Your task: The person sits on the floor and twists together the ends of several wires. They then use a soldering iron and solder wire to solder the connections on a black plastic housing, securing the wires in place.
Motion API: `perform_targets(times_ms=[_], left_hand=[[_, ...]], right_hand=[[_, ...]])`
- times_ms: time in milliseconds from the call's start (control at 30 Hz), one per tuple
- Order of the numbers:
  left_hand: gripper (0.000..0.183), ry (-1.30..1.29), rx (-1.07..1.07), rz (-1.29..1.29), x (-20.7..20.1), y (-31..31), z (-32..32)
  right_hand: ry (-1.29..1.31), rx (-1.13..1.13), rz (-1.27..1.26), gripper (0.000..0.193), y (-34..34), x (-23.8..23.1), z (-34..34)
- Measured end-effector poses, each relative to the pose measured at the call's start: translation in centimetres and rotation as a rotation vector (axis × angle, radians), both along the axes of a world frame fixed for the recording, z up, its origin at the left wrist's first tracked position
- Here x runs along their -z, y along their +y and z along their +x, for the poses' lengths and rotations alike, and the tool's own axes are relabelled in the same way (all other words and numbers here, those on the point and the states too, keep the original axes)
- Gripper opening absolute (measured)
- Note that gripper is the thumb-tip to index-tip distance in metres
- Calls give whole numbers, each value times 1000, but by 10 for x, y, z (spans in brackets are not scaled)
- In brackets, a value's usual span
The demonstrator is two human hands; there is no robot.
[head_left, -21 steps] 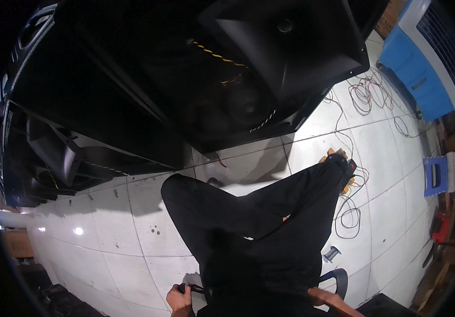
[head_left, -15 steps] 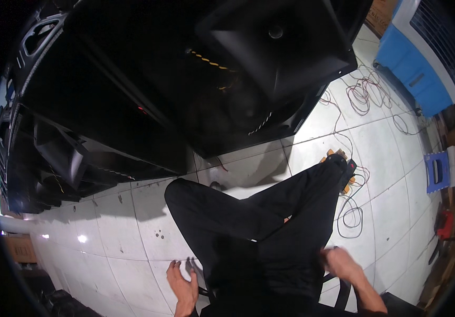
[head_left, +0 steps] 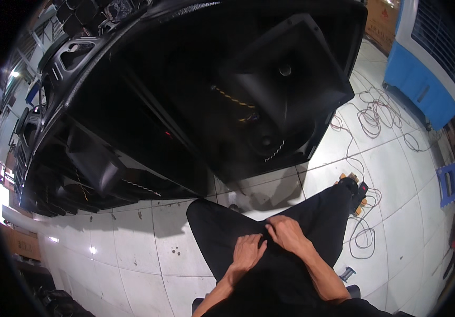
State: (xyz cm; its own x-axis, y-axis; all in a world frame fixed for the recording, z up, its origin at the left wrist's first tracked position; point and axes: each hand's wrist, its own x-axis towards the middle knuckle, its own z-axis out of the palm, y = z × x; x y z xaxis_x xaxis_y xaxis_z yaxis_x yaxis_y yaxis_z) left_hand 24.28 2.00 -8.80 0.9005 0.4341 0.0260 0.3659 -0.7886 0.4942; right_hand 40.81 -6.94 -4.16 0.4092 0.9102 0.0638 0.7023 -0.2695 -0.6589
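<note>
Over my lap, on the black cloth of my trousers [head_left: 322,224], both hands are close together. My left hand [head_left: 248,252] lies with its back up, fingers loosely bent and the thumb apart; I see nothing in it. Just right of it and a little farther off, my right hand [head_left: 286,233] rests with fingers bent toward the left one and the thumb apart, holding nothing visible. Beyond my knees stands a large black speaker cabinet [head_left: 174,68]. A black square horn [head_left: 296,79] sits at its opening, with a yellow-and-black twisted wire [head_left: 233,99] beside it.
More black speaker cabinets [head_left: 53,174] line the left. By my right foot is a power strip [head_left: 362,193] with yellow pieces and looped cable. Thin wires [head_left: 372,119] tangle on the white tiles near a blue air cooler [head_left: 423,79]. A blue stool [head_left: 449,182] stands right.
Both hands have come in from beside my hips to meet over my lap. The view has shifted, so the cabinets appear lower and farther right.
</note>
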Motion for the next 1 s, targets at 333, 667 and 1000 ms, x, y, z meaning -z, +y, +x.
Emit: perform_targets(times_ms=[333,667,1000], left_hand=[[26,80,-50,57,13,-2,6],[24,13,-55,86,17,3,-1],[24,12,-43,102,24,-3,1]], right_hand=[[-1179,100,533,49,96,-278,134],[-1437,168,328,25,106,-293,204],[-1203,308,531,21,-10,-193,210]])
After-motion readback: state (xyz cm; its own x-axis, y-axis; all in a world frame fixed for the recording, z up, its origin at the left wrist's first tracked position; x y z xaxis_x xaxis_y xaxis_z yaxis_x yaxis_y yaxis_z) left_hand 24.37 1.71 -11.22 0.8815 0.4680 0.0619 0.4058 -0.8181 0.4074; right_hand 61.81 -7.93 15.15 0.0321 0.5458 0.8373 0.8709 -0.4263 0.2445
